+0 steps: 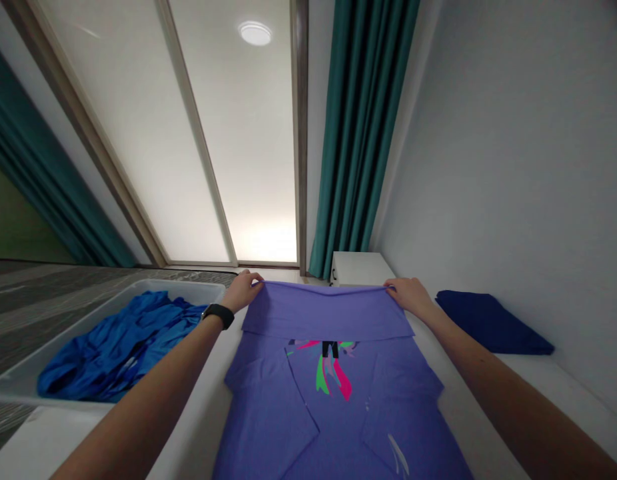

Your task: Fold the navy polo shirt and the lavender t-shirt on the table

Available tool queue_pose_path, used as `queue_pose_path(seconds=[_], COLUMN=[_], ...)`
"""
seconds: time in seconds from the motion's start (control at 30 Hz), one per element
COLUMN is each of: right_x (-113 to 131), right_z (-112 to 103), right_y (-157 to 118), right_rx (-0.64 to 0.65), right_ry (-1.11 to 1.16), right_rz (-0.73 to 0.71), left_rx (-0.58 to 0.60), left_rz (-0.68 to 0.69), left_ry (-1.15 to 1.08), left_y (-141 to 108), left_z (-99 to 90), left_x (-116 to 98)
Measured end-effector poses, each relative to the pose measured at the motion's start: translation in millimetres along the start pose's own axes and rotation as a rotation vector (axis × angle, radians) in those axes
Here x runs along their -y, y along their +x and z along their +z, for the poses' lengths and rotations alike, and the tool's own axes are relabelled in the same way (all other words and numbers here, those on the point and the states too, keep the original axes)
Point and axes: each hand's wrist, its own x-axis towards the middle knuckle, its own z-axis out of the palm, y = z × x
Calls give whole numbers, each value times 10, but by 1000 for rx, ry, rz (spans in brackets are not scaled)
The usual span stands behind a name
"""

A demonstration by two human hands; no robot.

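the purple shirt (333,400) lay flat on the white table (538,380) in front of the person, its far edge folded back over the coloured print. the left hand (242,291) pinched the far left corner of that fold, and the right hand (411,295) pinched the far right corner. a black watch (218,315) sat on the left wrist. left of the shirt a white bin (18,380) held blue clothes (118,347). a folded dark blue cloth (491,322) lay to the right, near the wall.
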Motion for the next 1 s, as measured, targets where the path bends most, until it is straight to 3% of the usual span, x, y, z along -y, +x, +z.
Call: queue_pose_path(seconds=[0.13,0.23,0.37,0.5,0.67,0.87,1.0], right_x=[138,205,216,195,208,267,314], right_z=[-77,-149,-231,-256,-175,88,253], right_y=[-190,-350,-564,-805,-1259,-1942,-2197], right_rx=[-53,-62,-45,-106,-167,-107,-135], right_ry=[24,181,439,586,723,782,635], right_rz=[133,223,268,281,259,212,145], left_rx=[-88,-122,-164,-203,-206,-68,-19], left_rz=[-31,-58,-75,-58,-24,55,124], left_ry=[-3,-45,-118,-145,-193,-255,-267], left_y=[-182,-335,-513,-724,-1198,-1961,-2223], left_z=[0,-35,-162,-302,-384,-206,-30], left_x=[-108,-170,-213,-250,-299,-182,-87])
